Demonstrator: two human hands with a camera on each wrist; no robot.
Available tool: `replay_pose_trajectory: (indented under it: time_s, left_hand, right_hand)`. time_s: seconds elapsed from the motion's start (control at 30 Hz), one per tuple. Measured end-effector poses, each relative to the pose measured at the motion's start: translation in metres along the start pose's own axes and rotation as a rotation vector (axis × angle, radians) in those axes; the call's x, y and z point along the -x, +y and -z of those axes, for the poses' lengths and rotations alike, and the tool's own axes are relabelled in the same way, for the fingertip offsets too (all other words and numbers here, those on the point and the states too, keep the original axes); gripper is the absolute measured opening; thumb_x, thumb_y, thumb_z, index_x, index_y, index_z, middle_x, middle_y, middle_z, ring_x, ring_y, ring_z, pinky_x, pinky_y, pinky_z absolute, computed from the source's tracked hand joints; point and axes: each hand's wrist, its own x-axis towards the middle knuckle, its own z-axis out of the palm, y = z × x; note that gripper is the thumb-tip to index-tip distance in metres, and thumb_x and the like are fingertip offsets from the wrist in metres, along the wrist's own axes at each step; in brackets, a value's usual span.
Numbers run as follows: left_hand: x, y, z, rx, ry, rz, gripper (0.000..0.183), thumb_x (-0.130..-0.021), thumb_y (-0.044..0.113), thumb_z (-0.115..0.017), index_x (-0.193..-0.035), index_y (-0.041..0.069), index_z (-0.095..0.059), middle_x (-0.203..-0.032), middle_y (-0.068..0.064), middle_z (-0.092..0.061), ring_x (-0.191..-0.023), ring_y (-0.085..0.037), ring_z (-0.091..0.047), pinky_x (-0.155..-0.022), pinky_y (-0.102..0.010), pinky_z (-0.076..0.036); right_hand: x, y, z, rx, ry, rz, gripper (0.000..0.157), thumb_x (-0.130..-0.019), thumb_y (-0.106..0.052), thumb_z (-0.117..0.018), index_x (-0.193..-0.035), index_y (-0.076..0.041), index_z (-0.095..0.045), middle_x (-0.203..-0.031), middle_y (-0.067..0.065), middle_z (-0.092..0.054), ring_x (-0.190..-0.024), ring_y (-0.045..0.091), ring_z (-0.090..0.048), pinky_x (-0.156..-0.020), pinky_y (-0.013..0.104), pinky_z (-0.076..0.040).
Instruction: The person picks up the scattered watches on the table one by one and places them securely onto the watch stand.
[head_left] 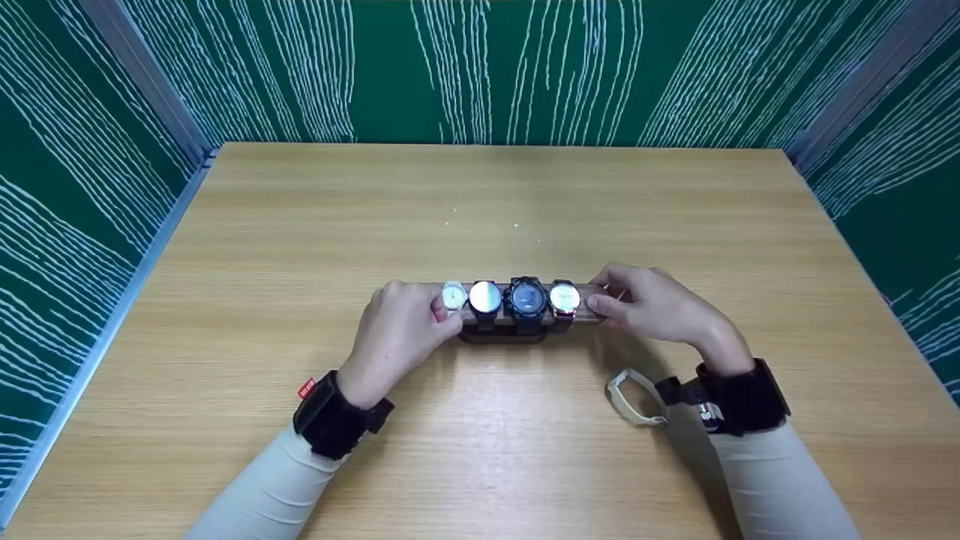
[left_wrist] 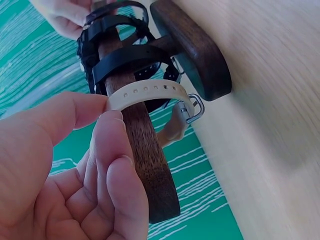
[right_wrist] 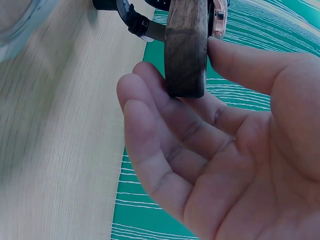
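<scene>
A dark wooden watch stand (left_wrist: 150, 170) carries several watches along its bar. At its left end is a white watch (head_left: 453, 296), whose pale strap (left_wrist: 150, 91) my left hand (head_left: 397, 322) pinches between thumb and fingers. Beside it sit a round watch with a bright face (head_left: 485, 297), a chunky black watch (head_left: 527, 298) and a rose-gold-rimmed watch (head_left: 565, 298). My right hand (head_left: 660, 304) holds the bar's right end, thumb at the face side and fingers behind and below. The stand's base (left_wrist: 200, 55) is on the wooden table.
A white loop-shaped band (head_left: 628, 405) shows over the table by the right wrist strap. Small pale specks (head_left: 516, 225) dot the table (head_left: 480, 187) farther back. Green walls (head_left: 390, 67) with white lines border the table's back and sides.
</scene>
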Motion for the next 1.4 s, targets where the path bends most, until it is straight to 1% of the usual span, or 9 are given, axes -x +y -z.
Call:
replay_pose_trajectory:
  time_s: [0.2, 0.43, 0.5, 0.63, 0.73, 0.97, 1.1, 1.27, 1.4]
  left_hand:
    - [0.000, 0.000, 0.000, 0.009, -0.011, 0.005, 0.036, -0.087, 0.027, -0.085, -0.064, 0.017, -0.060, -0.062, 0.010, -0.059, -0.059, -0.010, -0.052, -0.058, -0.029, -0.046]
    - [0.000, -0.001, 0.001, -0.003, -0.009, -0.006, 0.039, -0.088, 0.035, -0.088, -0.065, 0.017, -0.061, -0.062, 0.009, -0.061, -0.059, -0.011, -0.053, -0.058, -0.031, -0.048]
    - [0.000, 0.000, 0.001, -0.001, -0.014, -0.002, 0.040, -0.088, 0.037, -0.088, -0.065, 0.017, -0.062, -0.063, 0.009, -0.061, -0.059, -0.010, -0.054, -0.058, -0.031, -0.048]
    - [0.000, -0.001, 0.003, 0.001, -0.026, 0.015, 0.039, -0.089, 0.036, -0.087, -0.065, 0.018, -0.062, -0.062, 0.010, -0.061, -0.058, -0.009, -0.054, -0.058, -0.029, -0.046]
    - [0.000, -0.001, 0.005, -0.008, -0.020, 0.013, 0.038, -0.089, 0.034, -0.086, -0.065, 0.018, -0.062, -0.062, 0.010, -0.060, -0.057, -0.010, -0.052, -0.057, -0.028, -0.043]
    - [-0.003, -0.003, 0.010, -0.064, 0.032, -0.054, 0.033, -0.092, 0.036, -0.083, -0.069, 0.018, -0.066, -0.061, 0.009, -0.059, -0.056, -0.010, -0.050, -0.051, -0.028, -0.039]
    - [-0.006, -0.005, 0.011, -0.058, 0.061, -0.097, 0.030, -0.094, 0.035, -0.080, -0.073, 0.018, -0.067, -0.061, 0.009, -0.059, -0.055, -0.010, -0.051, -0.051, -0.028, -0.039]
    - [-0.009, -0.005, 0.013, -0.018, 0.078, -0.151, 0.022, -0.095, 0.031, -0.080, -0.081, 0.018, -0.069, -0.067, 0.009, -0.060, -0.059, -0.008, -0.052, -0.055, -0.027, -0.040]
    - [-0.010, -0.006, 0.014, 0.016, 0.069, -0.208, 0.014, -0.094, 0.028, -0.080, -0.089, 0.017, -0.072, -0.076, 0.005, -0.065, -0.069, -0.013, -0.056, -0.062, -0.030, -0.043]
  right_hand:
    - [0.000, 0.000, 0.000, 0.002, 0.002, 0.003, 0.025, -0.107, -0.025, -0.066, -0.119, -0.004, -0.069, -0.097, 0.008, -0.076, -0.083, 0.028, -0.074, -0.072, 0.029, -0.057]
    - [0.001, 0.000, 0.000, 0.021, 0.014, 0.013, 0.026, -0.107, -0.029, -0.066, -0.120, -0.006, -0.070, -0.099, 0.006, -0.077, -0.088, 0.021, -0.072, -0.082, 0.039, -0.055]
    - [0.001, 0.000, 0.000, 0.024, 0.015, 0.013, 0.027, -0.107, -0.030, -0.066, -0.120, -0.007, -0.070, -0.100, 0.006, -0.077, -0.089, 0.020, -0.071, -0.083, 0.040, -0.055]
    - [0.001, 0.000, 0.001, 0.023, 0.009, 0.015, 0.028, -0.107, -0.029, -0.066, -0.123, -0.006, -0.070, -0.101, 0.008, -0.077, -0.089, 0.021, -0.072, -0.083, 0.040, -0.056]
    - [0.002, -0.001, 0.002, 0.025, 0.004, 0.018, 0.031, -0.107, -0.030, -0.066, -0.126, -0.006, -0.069, -0.104, 0.009, -0.077, -0.091, 0.021, -0.072, -0.083, 0.041, -0.056]
    - [0.006, 0.000, 0.007, 0.034, -0.007, -0.006, 0.039, -0.108, -0.032, -0.064, -0.138, -0.006, -0.064, -0.106, 0.011, -0.076, -0.094, 0.025, -0.073, -0.085, 0.042, -0.057]
    - [0.011, 0.000, 0.014, 0.041, -0.006, -0.033, 0.042, -0.109, -0.031, -0.063, -0.143, -0.007, -0.060, -0.110, 0.011, -0.075, -0.097, 0.029, -0.073, -0.086, 0.043, -0.056]
    - [0.018, 0.000, 0.025, 0.050, 0.013, -0.041, 0.036, -0.109, -0.028, -0.061, -0.140, -0.008, -0.063, -0.114, 0.012, -0.075, -0.097, 0.030, -0.073, -0.085, 0.042, -0.057]
    - [0.023, 0.001, 0.029, 0.074, 0.018, -0.019, 0.032, -0.109, -0.025, -0.062, -0.135, -0.007, -0.067, -0.111, 0.011, -0.075, -0.095, 0.027, -0.072, -0.083, 0.041, -0.056]
